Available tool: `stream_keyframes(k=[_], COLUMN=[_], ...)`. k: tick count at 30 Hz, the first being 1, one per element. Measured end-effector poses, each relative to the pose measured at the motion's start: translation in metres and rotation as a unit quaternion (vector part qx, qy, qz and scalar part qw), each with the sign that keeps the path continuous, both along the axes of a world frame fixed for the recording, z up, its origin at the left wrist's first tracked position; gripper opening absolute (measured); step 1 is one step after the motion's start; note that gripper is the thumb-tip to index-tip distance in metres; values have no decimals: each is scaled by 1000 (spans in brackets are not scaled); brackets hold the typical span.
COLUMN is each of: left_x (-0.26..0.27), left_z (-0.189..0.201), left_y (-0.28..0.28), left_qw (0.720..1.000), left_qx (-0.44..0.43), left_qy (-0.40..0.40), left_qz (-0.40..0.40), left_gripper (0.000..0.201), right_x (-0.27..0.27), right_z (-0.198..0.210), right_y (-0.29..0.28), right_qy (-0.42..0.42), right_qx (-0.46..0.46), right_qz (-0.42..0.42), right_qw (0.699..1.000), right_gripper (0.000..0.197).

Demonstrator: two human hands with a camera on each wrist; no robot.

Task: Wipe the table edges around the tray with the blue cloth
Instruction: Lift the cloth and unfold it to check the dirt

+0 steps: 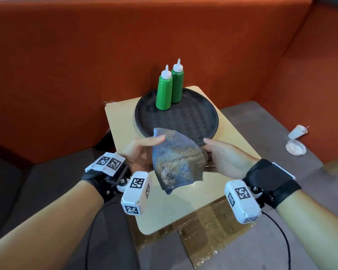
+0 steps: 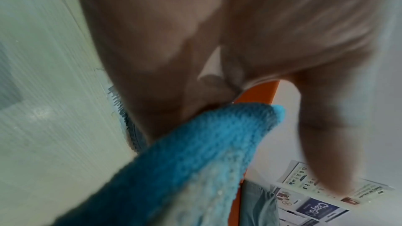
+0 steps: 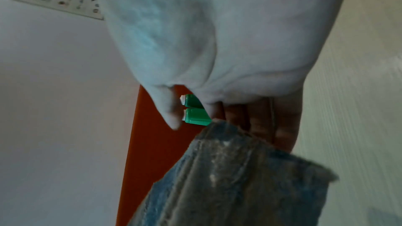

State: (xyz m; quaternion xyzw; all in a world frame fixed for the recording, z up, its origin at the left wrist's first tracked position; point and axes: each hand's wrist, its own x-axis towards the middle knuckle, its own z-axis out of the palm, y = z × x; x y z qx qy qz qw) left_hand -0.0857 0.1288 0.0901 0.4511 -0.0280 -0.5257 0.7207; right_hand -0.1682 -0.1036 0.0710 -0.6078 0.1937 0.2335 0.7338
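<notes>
**Both hands have the blue cloth up off the table**

The blue cloth is in the air, held between the two hands over the near half of the table, its upper corner overlapping the tray's near rim in the head view. It is stained brown across the middle, and one corner hangs down towards six o'clock. The left hand takes the cloth's nine o'clock side, fingers laid close together along the top edge; the left wrist view shows a fold of cloth caught between thumb and fingers. The right hand is at three o'clock, and the right wrist view has its fingers side by side behind the cloth's edge, thumb out in front of it: a pinch on that side too.

Beyond the hands sits the round black tray, at twelve o'clock on the table. Two green squeeze bottles with white nozzles stand upright on the tray's far side, touching or nearly so. Off at three o'clock, well apart from the table, a white paper cup lies tipped on the grey seat beside a clear lid. An orange wall backs the whole scene.
</notes>
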Motion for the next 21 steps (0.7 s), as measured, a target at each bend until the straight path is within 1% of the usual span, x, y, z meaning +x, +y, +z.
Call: stream_keyframes(k=[1, 3, 5, 7, 8, 11, 12, 14, 15, 16, 19, 20, 21], left_x=[2, 8, 12, 15, 16, 18, 19, 25, 29, 33, 41, 43, 45], left_z=[0, -4, -8, -13, -14, -15, -13, -9, -7, -5, -1, 0, 1], left_y=[2, 4, 3, 4, 5, 11, 13, 16, 17, 18, 19, 18, 16], left_qw=[1000, 998, 999, 999, 999, 994, 990, 986, 986, 987, 987, 986, 984], left_qx=[0, 5, 13, 12, 16, 63, 79, 83, 69, 47, 6, -3, -14], left_qy=[-7, -20, -22, -22, -26, -75, -93, -117, -120, -122, -141, -150, -157], left_qz=[-25, -52, -43, -20, -15, -52, -68, -86, -90, -92, -81, -79, -85], left_gripper=[31, 45, 49, 46, 44, 39, 37, 35, 37, 41, 50, 52, 54], right_x=[1, 3, 5, 7, 8, 9, 9, 11, 12, 13, 16, 17, 18], right_z=[1, 0, 1, 3, 4, 4, 4, 7, 8, 10, 15, 17, 17], right_y=[1, -2, -7, -11, -12, -15, -16, -18, -20, -23, -30, -32, -33], right_qy=[-9, -30, -55, -74, -81, -100, -107, -129, -141, -152, -189, -199, -205], right_qx=[4, 7, -5, -19, -22, -28, -27, -29, -26, -19, 16, 23, 26], right_qz=[-11, -33, -24, 3, 18, 36, 40, 45, 43, 37, 18, 14, 8], right_qw=[1000, 999, 998, 997, 996, 994, 993, 990, 989, 988, 982, 980, 978], right_gripper=[55, 51, 54, 57, 51, 15, 10, 7, 7, 12, 42, 47, 46])
